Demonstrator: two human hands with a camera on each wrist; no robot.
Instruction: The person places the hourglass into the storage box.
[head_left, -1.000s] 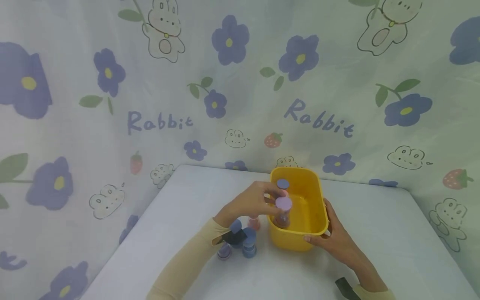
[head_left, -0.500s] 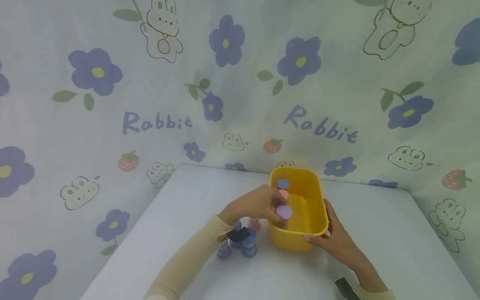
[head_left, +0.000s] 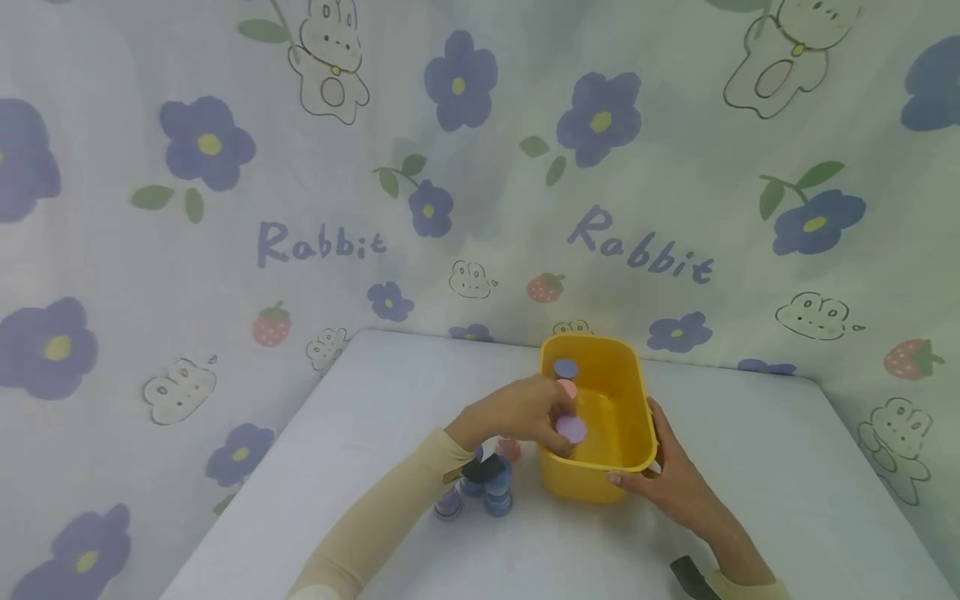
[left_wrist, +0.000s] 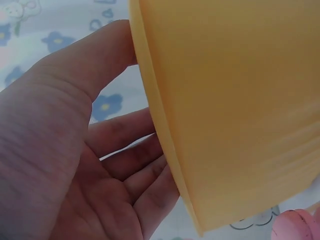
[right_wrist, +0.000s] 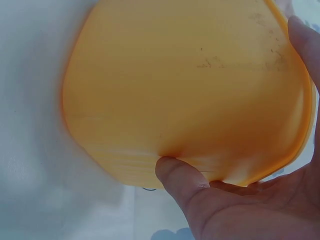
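A yellow plastic bin (head_left: 611, 404) stands on the table, right of the middle in the head view. My left hand (head_left: 528, 408) reaches over its left rim and grips a spool-shaped piece with a flat lilac top (head_left: 572, 429), low inside the bin. The bin wall hides these fingertips in the left wrist view. Behind that piece stand a pink-topped piece (head_left: 567, 388) and a blue-topped piece (head_left: 566, 368), along the left wall. My right hand (head_left: 675, 483) holds the bin at its near right corner, thumb (right_wrist: 177, 172) pressed on the outer wall.
Left of the bin, several similar pieces stand on the white table (head_left: 375, 417): a pink one (head_left: 508, 450), a blue one (head_left: 498, 492) and a lilac one (head_left: 447, 504). My left sleeve (head_left: 390, 517) partly covers this group. A printed cloth (head_left: 480, 167) hangs behind the table.
My left hand has lowered the lilac-topped piece from rim height deeper into the bin. The right hand and the bin have stayed in place.
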